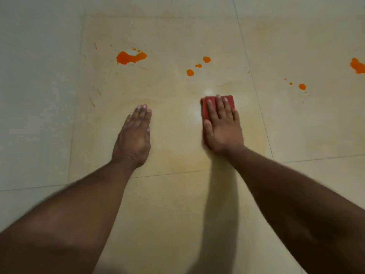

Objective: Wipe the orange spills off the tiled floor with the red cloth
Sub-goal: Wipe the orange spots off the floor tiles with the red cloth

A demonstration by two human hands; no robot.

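My right hand (pixel 222 127) lies flat with straight fingers on the folded red cloth (pixel 206 111), pressing it onto the pale tiled floor (pixel 177 194). My left hand (pixel 135 135) rests flat on the tile, fingers together, holding nothing. A large orange puddle (pixel 130 57) sits far left of the cloth. Three orange drops (pixel 197 66) lie just beyond the cloth. Smaller drops (pixel 302 86) dot the tile to the right, and another orange patch (pixel 357 66) is cut by the right edge.
Faint yellowish smears (pixel 177 155) cover the tile around my hands. Thin orange streaks (pixel 92 102) mark the tile's left side. Grout lines (pixel 256 95) run between the tiles.
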